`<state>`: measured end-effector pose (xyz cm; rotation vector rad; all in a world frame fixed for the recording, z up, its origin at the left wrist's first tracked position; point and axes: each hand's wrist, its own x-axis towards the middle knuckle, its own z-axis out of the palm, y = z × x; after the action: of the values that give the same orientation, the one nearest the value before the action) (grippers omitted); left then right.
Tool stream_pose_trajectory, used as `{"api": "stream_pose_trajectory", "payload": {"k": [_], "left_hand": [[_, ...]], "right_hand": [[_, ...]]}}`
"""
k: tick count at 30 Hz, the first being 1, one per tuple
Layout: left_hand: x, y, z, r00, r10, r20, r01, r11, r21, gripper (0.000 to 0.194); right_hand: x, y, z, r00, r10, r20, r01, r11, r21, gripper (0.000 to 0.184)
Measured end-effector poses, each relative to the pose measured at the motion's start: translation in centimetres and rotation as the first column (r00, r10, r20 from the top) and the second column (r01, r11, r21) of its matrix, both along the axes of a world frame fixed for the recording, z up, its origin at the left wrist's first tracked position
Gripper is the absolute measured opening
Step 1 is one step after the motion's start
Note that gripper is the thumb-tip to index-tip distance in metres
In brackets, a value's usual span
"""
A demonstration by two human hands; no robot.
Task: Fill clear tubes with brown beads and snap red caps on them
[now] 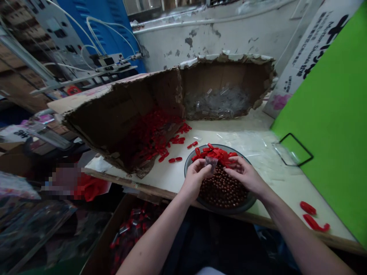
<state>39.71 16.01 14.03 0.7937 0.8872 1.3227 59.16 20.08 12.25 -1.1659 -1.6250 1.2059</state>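
Clear plastic piece (211, 163) is pinched in the left hand (197, 173) over the bowl (229, 209); whether the half-curled right hand (243, 173), by the bowl's red clips (213, 151), holds any, I cannot tell. 2 red parts (308, 208) lie right of the bowl.

A green panel (329, 126) stands at the right; paint peels from the white wall (229, 34) behind
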Motion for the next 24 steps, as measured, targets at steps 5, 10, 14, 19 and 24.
{"api": "stream_pose_trajectory", "payload": {"k": [5, 10, 14, 19, 24], "left_hand": [[0.0, -0.1, -0.1, 0.998, -0.036, -0.06, 0.037, 0.999, 0.012, 0.027], [0.7, 0.1, -0.5, 0.99, -0.075, -0.116, 0.078, 0.997, 0.015, 0.028], [1.2, 0.0, -1.2, 0.992, -0.106, -0.068, 0.107, 0.994, 0.018, 0.031], [1.6, -0.2, -1.5, 0.989, -0.15, 0.003, 0.15, 0.989, -0.015, 0.037], [1.8, -0.4, -1.2, 0.982, -0.188, 0.007, 0.188, 0.982, -0.006, 0.034]], "right_hand": [[0.0, -1.5, 2.2, 0.991, 0.089, -0.1, -0.097, 0.992, -0.075, 0.062], [-0.3, -2.4, 3.1, 0.976, 0.129, -0.175, -0.15, 0.982, -0.113, 0.051], [-0.6, -2.9, 3.1, 0.929, 0.093, -0.358, -0.184, 0.956, -0.228, 0.046], [-0.8, -3.0, 3.0, 0.908, 0.048, -0.416, -0.187, 0.936, -0.298, 0.038], [-1.6, -2.9, 2.7, 0.941, -0.024, -0.338, -0.067, 0.965, -0.254, 0.035]]}}
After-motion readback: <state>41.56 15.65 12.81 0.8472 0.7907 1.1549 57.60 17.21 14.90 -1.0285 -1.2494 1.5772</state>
